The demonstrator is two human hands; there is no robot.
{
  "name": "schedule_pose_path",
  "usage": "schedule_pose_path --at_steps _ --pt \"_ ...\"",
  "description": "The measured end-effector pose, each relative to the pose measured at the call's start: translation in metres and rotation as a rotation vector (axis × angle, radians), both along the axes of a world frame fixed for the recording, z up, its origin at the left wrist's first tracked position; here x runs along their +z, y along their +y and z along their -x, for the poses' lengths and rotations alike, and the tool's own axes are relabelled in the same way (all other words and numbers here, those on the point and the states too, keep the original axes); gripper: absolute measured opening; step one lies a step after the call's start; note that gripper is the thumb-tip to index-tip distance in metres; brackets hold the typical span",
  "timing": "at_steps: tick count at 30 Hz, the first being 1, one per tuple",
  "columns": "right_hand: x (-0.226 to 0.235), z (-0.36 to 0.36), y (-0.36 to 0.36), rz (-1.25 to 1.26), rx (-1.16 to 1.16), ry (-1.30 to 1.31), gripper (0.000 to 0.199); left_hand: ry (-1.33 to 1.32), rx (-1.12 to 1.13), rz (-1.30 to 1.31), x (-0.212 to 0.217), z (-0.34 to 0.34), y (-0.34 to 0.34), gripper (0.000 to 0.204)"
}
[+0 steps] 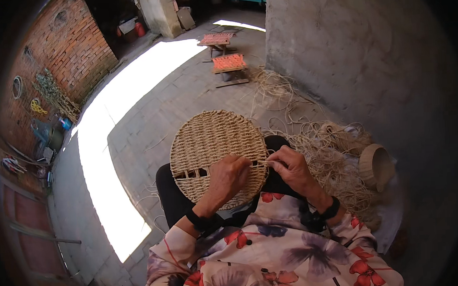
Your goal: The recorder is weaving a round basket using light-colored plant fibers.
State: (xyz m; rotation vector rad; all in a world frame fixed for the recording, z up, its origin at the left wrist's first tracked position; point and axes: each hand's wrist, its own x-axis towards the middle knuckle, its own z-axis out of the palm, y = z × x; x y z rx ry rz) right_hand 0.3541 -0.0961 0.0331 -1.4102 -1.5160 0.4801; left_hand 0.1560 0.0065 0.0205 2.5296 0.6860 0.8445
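Observation:
A round panel woven from straw-coloured cord (216, 136) rests on my lap, its weave closed except for a gap with bare ribs across its lower part. My left hand (230, 174) lies over the gap, fingers curled down at the weave; what its fingertips grip is hidden. At the panel's right edge my right hand (291, 167) pinches a strand of cord between thumb and finger. The strand runs from the pinch toward the left hand's fingertips.
Tangled loose cord (332, 164) lies in a heap at my right, beside a tan woven basket (377, 167) on its side. Two low folding stools (229, 62) with red woven seats stand ahead. A grey wall (358, 50) rises at right, a brick wall (63, 43) at far left.

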Motion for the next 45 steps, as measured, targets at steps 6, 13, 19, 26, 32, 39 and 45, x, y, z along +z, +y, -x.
schedule_pose_path --at_steps 6,13,19,26,32,39,45 --pt "-0.009 0.006 0.015 -0.023 -0.001 -0.281 0.008 -0.001 -0.007 -0.042 -0.02 -0.007 -0.005 0.003" --pt "-0.013 0.021 0.019 -0.128 -0.002 -0.579 0.011 -0.12 0.055 -0.12 -0.023 -0.003 0.002 0.003" --pt "-0.038 0.04 0.025 -0.054 -0.075 -0.543 0.017 -0.077 0.035 -0.147 -0.029 -0.002 0.006 0.004" --pt "-0.064 0.045 0.029 0.072 -0.156 0.149 0.02 -0.055 -0.024 -0.174 -0.028 -0.001 0.01 0.006" --pt "-0.035 0.049 0.026 0.467 -0.198 0.654 0.025 0.04 -0.071 -0.242 -0.022 -0.005 0.012 0.008" --pt "0.003 0.05 0.003 -0.335 -0.148 -0.402 0.022 0.13 -0.019 -0.151 -0.016 -0.003 0.017 0.011" --pt "-0.028 0.021 -0.044 0.156 0.036 -0.772 0.01 -0.391 -0.119 1.18 -0.001 0.013 0.027 0.007"
